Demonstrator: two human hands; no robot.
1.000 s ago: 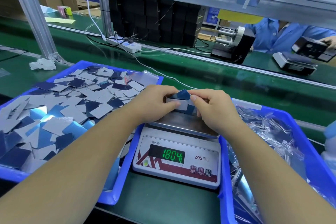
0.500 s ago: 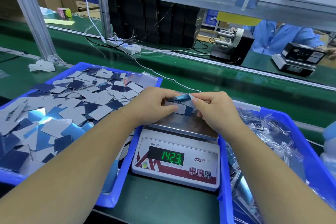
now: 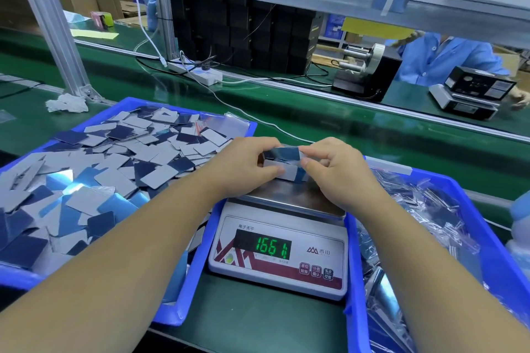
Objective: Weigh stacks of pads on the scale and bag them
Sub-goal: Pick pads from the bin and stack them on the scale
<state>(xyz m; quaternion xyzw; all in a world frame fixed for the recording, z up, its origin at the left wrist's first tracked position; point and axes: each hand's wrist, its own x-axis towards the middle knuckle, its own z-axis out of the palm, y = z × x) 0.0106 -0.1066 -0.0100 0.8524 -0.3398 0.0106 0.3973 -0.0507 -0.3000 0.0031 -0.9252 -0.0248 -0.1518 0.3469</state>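
Note:
A small stack of grey and dark blue pads (image 3: 284, 162) sits on the steel pan of the white scale (image 3: 279, 255), whose green display reads about 166.1. My left hand (image 3: 246, 165) grips the stack's left side, thumb in front and fingers over the top. My right hand (image 3: 338, 169) pinches its right side. The stack's back is hidden by my fingers. Many loose pads (image 3: 109, 169) fill the blue bin (image 3: 198, 261) on the left.
A blue bin (image 3: 487, 243) on the right holds clear bags of pads. Empty clear bags (image 3: 229, 123) lie at the left bin's far corner. Beyond run a green conveyor belt (image 3: 372, 135), a power strip (image 3: 198, 73), and a person in blue at another scale (image 3: 461, 100).
Both hands stay on the stack and have shifted it slightly on the pan. The scale reading went from 180.4 to 142.3 to about 166.1.

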